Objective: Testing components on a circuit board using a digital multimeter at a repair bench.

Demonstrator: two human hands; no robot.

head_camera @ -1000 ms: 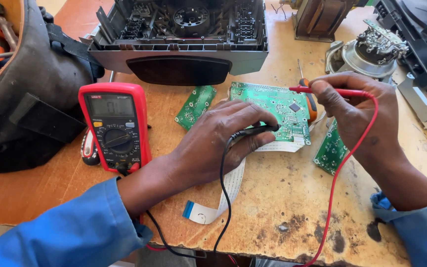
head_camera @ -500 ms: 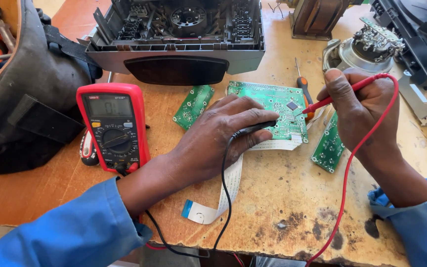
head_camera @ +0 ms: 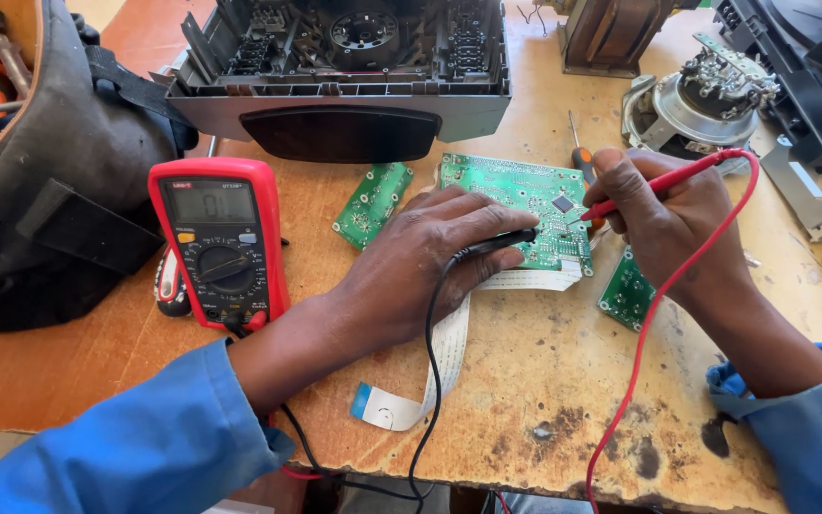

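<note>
— Two hands, what does each grip hold?
— Left hand (head_camera: 430, 257) pinches the black probe (head_camera: 497, 243), right hand (head_camera: 663, 219) the red probe (head_camera: 658, 181), both tips on the green circuit board (head_camera: 516, 195), likely to test it.
— And beyond?
— Red multimeter (head_camera: 221, 243) faces up for reading; opened grey casing (head_camera: 344, 67) sits farther back on the worn wooden table (head_camera: 525, 381)

Hands: two, a left hand (head_camera: 430, 257) and a right hand (head_camera: 663, 219)
Probes: two, a black probe (head_camera: 497, 243) and a red probe (head_camera: 654, 186)
Green circuit boards: three, a large board (head_camera: 516, 190), a small left board (head_camera: 373, 202), a small right board (head_camera: 628, 293)
Multimeters: one, a red multimeter (head_camera: 223, 243)
Ribbon cables: one, a white ribbon cable (head_camera: 444, 352)
Screwdrivers: one, a screwdriver (head_camera: 580, 152)
</note>
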